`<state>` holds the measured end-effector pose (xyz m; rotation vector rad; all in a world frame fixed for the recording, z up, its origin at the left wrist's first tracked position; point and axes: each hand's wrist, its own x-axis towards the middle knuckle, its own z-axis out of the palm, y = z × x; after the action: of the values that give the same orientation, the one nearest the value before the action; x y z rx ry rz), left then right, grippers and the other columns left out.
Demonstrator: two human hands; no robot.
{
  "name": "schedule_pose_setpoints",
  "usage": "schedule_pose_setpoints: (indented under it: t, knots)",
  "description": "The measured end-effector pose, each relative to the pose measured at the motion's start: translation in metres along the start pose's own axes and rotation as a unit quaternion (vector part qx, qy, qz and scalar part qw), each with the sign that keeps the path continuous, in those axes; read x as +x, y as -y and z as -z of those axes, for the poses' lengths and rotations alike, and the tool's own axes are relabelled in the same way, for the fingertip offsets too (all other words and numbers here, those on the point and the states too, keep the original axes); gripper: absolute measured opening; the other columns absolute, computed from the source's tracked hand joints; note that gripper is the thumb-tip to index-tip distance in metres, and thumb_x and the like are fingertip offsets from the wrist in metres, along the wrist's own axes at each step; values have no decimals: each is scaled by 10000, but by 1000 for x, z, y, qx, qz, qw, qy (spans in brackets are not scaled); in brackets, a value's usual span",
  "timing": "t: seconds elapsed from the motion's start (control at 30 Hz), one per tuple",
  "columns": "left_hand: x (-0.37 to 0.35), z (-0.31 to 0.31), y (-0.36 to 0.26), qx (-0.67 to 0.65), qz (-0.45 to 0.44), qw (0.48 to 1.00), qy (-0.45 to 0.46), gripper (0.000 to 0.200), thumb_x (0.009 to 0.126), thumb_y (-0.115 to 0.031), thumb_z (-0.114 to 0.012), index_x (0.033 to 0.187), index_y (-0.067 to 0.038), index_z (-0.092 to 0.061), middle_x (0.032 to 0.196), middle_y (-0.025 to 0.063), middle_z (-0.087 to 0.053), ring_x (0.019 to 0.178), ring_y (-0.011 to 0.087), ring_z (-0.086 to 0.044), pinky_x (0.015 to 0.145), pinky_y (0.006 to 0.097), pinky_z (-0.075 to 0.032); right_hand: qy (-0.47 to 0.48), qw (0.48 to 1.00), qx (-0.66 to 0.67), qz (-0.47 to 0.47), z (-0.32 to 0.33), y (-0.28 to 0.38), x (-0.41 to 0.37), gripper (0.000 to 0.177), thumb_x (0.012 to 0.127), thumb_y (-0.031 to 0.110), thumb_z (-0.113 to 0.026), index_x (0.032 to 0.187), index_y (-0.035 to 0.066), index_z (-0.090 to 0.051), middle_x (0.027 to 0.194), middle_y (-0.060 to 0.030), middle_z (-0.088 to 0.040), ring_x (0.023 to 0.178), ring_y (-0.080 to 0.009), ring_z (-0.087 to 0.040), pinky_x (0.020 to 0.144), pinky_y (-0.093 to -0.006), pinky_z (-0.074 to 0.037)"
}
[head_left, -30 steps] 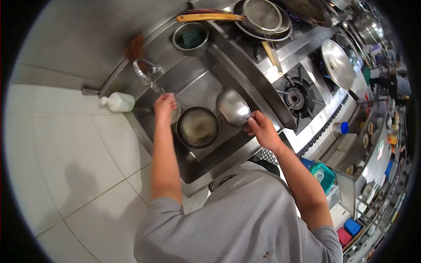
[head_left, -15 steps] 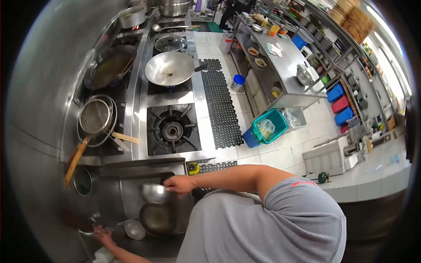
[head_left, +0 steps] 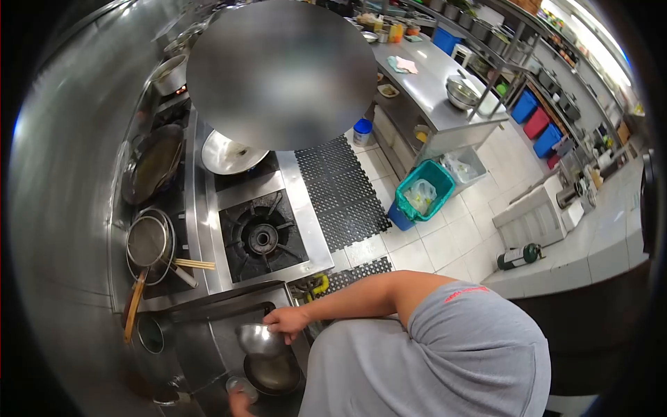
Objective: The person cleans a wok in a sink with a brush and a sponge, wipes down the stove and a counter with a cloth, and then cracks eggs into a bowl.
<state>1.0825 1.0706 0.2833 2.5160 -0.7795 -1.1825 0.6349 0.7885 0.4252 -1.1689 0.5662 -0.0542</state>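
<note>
My right hand (head_left: 287, 323) is closed on the rim of a shiny metal bowl (head_left: 260, 341), tilted over a dark wok (head_left: 274, 372) in the sink (head_left: 208, 347). At the bottom of the view, my left hand (head_left: 240, 403) is smeared by motion beside a small round metal ladle or strainer (head_left: 241, 389); whether its fingers hold it cannot be made out. A round green-rimmed container (head_left: 150, 333) stands at the sink's left side.
Beyond the sink are a bare burner (head_left: 262, 238), a light wok (head_left: 233, 154) and strainers with long handles (head_left: 147, 241). A green-lined bin (head_left: 425, 190) stands by the steel table (head_left: 417, 76). A grey blur hides the upper middle.
The view has shifted. My left hand has moved from the sink's far left corner toward the ladle or strainer. My right hand still holds the bowl. A blurred patch now covers the far stove.
</note>
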Motion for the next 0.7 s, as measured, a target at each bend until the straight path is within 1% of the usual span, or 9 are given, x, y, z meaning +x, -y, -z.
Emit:
schedule_pose_setpoints:
  t: [0.03,0.17,0.3,0.4,0.43,0.47,0.5,0.6,0.7]
  knots:
    - [-22,-17,-30,39,79,990,110,620,817,95,-580,1418,-45,-643,1103,177,-714,830,323,-702,654,488,-596,2,999,-10,37,-1,6,-3,217,1119,238,-441,1132,57,-560,938,-77,-637,688,-184,-737,580,-316,-579]
    - [-55,-70,-101,47,93,960,259,556,982,-39,-572,1530,-67,-483,1032,159,-713,844,305,-722,670,529,-638,10,989,-3,148,0,24,-7,220,1094,214,-445,1130,34,-567,885,-94,-638,691,-220,-753,544,-353,-592]
    - [-75,-82,-171,67,127,958,247,354,1023,-114,-573,1361,-12,-592,985,167,-720,822,298,-709,669,569,-647,29,994,-103,24,35,-7,-31,265,1084,211,-461,1203,12,-590,935,-139,-699,708,-242,-765,583,-379,-621]
    - [-79,-90,-206,115,65,959,250,357,1016,-92,-560,1352,14,-621,982,170,-727,786,285,-728,622,499,-644,41,995,-21,90,53,-9,-74,254,1080,242,-473,1120,13,-577,846,-122,-672,678,-221,-751,579,-359,-610]
    - [-107,-99,-250,117,46,957,263,220,1042,-215,-591,1092,-10,-652,863,113,-667,735,241,-643,634,457,-581,38,993,-42,105,69,-1,-93,253,1075,233,-471,1111,1,-565,849,-124,-667,703,-232,-764,602,-369,-629]
    - [-139,-105,-291,118,28,953,277,390,1067,-338,-623,831,-33,-682,743,56,-606,684,198,-557,645,416,-519,28,993,-49,107,86,10,-117,241,1078,223,-473,1107,0,-560,870,-129,-666,715,-234,-767,601,-370,-627]
    - [-146,-119,-307,128,0,946,297,342,1075,-326,-610,969,-27,-737,761,74,-658,633,204,-549,639,422,-524,12,993,-41,113,106,12,-142,238,1081,221,-473,1102,-1,-557,875,-129,-664,720,-235,-768,603,-369,-627]
    - [-184,-187,-395,131,-41,922,363,331,1075,-329,-612,1066,-28,-749,821,102,-693,667,205,-591,649,417,-534,-56,990,3,127,177,25,-242,247,1087,200,-482,1196,3,-584,957,-145,-700,741,-237,-774,628,-367,-636]
    - [-229,-257,-493,138,-82,896,414,349,1074,-333,-613,1163,-30,-761,880,129,-728,701,206,-632,659,412,-544,-157,979,92,94,270,-22,-335,278,1081,218,-525,1273,29,-596,1061,-140,-712,807,-243,-785,659,-344,-647]
